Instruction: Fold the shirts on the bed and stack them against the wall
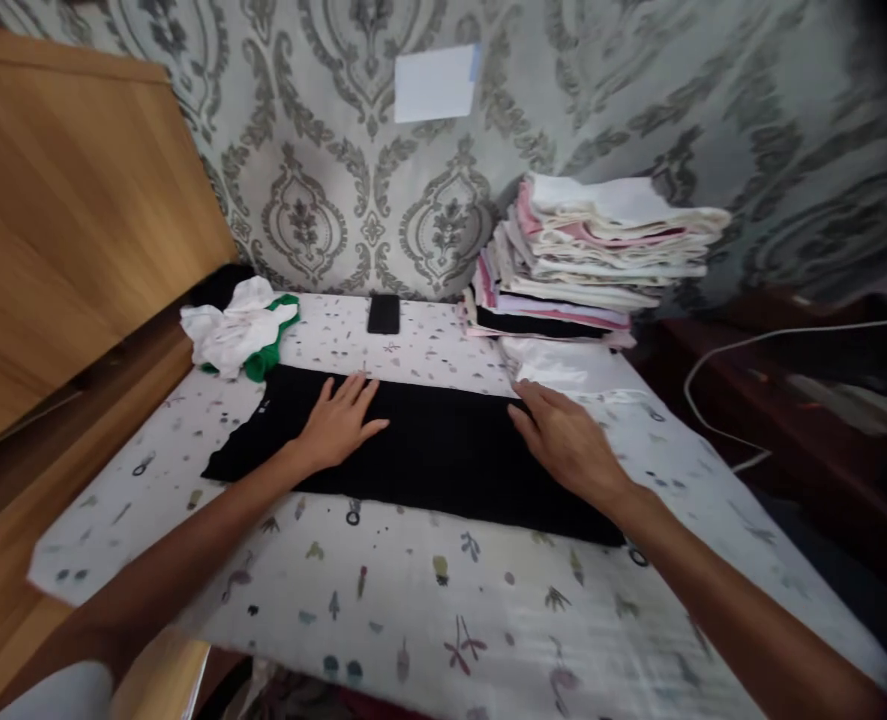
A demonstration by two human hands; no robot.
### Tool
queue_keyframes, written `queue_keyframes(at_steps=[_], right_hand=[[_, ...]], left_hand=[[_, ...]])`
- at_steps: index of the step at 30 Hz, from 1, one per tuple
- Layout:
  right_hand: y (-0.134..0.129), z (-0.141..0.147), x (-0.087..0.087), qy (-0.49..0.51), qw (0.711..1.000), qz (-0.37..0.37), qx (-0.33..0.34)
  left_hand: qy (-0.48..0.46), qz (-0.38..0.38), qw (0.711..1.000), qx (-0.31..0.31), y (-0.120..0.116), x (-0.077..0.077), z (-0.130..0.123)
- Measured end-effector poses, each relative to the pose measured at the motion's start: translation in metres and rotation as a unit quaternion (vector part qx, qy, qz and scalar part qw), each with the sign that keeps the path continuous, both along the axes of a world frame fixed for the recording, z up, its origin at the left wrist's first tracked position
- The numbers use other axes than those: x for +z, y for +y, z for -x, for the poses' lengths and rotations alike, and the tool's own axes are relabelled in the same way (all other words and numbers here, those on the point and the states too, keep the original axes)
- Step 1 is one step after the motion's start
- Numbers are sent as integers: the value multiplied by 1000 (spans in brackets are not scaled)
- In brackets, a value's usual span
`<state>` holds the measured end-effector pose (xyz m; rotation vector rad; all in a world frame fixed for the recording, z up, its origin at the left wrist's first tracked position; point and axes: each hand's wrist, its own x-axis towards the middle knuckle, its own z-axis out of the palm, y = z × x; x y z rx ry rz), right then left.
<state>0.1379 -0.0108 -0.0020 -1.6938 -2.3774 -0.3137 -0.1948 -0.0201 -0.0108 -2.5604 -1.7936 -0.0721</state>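
A black garment [428,450], folded into a long strip, lies across the patterned white cloth in front of me. My left hand [342,425] rests flat on its left part, fingers spread, palm down. Over its right end is my right hand [567,440], fingers stretched out toward the far edge and thumb apart. Nothing is gripped in either hand. A small pale mark shows near the garment's left end.
A tall stack of folded clothes [570,270] stands at the back right, with a white folded piece [555,368] before it. At the back left lie crumpled white and green clothes [237,325]. A black phone-like object [384,314] lies near the wall. Wooden furniture [83,230] borders the left.
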Motion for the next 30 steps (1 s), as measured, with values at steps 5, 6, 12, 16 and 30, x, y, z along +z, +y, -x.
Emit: queue_keyframes(at_steps=[5, 6, 12, 16, 30], right_hand=[[3, 8, -52, 22, 1000, 0, -2], [3, 2, -60, 15, 1000, -2, -12], [3, -28, -69, 3, 999, 14, -38], [3, -28, -66, 18, 998, 13, -56], [-9, -42, -31, 265, 954, 55, -132]], left_hand=[[-47, 41, 998, -10, 4, -11, 3], [-54, 47, 997, -9, 4, -13, 4], [-74, 66, 995, -6, 3, -6, 4], [-92, 87, 992, 7, -5, 12, 16], [3, -11, 997, 76, -15, 1, 82]])
